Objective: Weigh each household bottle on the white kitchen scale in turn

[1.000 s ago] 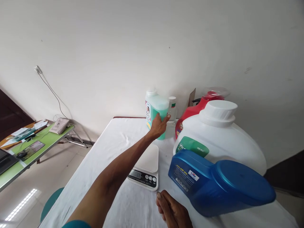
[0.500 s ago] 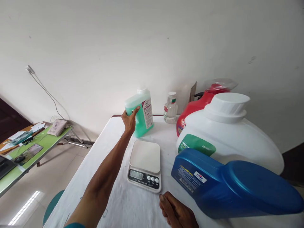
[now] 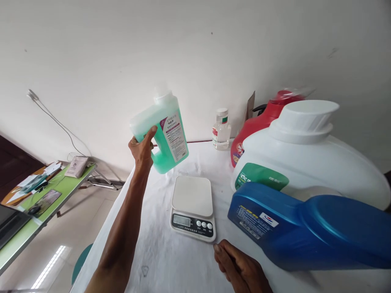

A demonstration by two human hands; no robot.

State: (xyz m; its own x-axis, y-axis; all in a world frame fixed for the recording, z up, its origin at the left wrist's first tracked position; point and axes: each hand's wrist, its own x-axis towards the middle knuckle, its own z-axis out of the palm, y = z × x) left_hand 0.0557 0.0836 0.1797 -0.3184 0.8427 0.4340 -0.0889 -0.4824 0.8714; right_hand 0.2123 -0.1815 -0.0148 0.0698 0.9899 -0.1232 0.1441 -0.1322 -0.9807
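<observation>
My left hand (image 3: pixel 143 149) grips a translucent bottle of green liquid (image 3: pixel 161 132) with a white cap and a purple-and-white label. It holds the bottle tilted in the air, above and to the left of a white kitchen scale (image 3: pixel 193 207). My right hand (image 3: pixel 241 268) rests on the white tablecloth (image 3: pixel 159 252) just below the scale's front right corner, fingers laid together and holding nothing. The scale's platform is bare.
A blue jug (image 3: pixel 305 228) lies on its side at the right, in front of a big white jug (image 3: pixel 308 162). A red jug (image 3: pixel 259 126) and a small clear bottle (image 3: pixel 221 130) stand by the wall. A green side table (image 3: pixel 36 203) with papers is at left.
My left hand took hold of the green bottle at the back of the table, lifted it and carried it left and up, tilting it. My right hand stayed near the scale.
</observation>
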